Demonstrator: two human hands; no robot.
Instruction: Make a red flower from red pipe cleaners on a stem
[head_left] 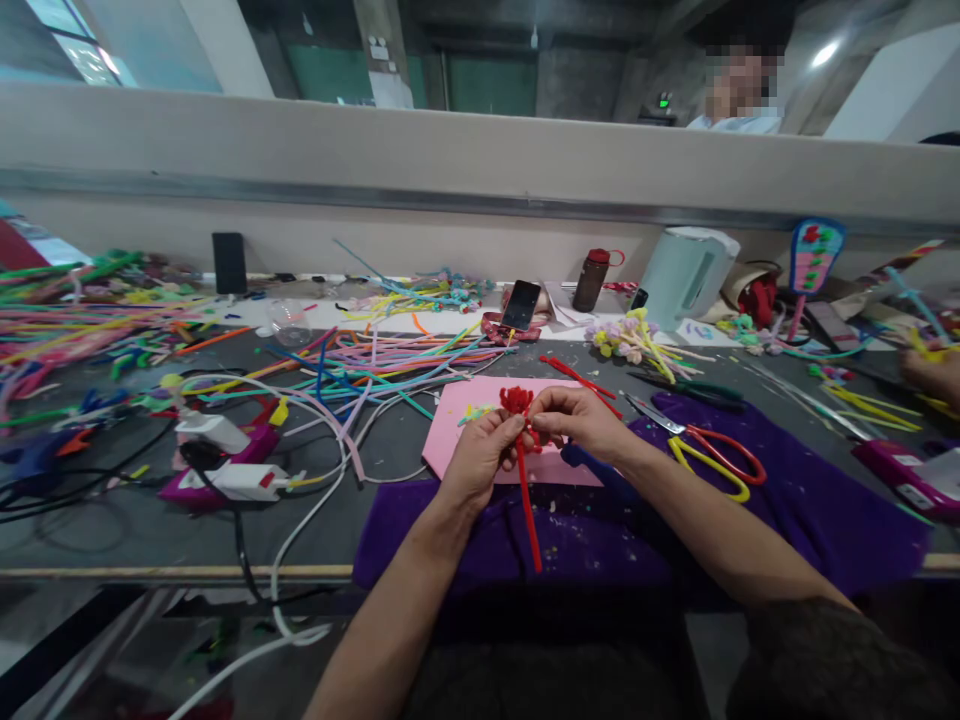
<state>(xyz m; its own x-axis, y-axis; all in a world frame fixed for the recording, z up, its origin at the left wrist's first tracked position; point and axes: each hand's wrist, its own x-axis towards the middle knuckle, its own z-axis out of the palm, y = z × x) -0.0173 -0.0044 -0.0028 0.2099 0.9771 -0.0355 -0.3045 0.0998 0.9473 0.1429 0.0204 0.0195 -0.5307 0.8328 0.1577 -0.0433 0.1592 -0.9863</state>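
Observation:
Both my hands hold a red pipe-cleaner flower (517, 401) above a pink foam sheet (459, 420). My left hand (478, 462) pinches the top of its long red stem (529, 510), which hangs down toward me over the purple cloth (810, 510). My right hand (577, 420) grips the twisted red part just beside the flower head. Loose red pipe cleaners (577, 378) lie just beyond my right hand.
Scissors with red and yellow handles (712, 455) lie on the cloth to the right. Glue guns (225, 455) and cables sit at left. Piles of coloured pipe cleaners (390, 360), a phone (520, 304), a bottle (592, 280), a kettle (686, 275). Another person's hand (934, 372) at far right.

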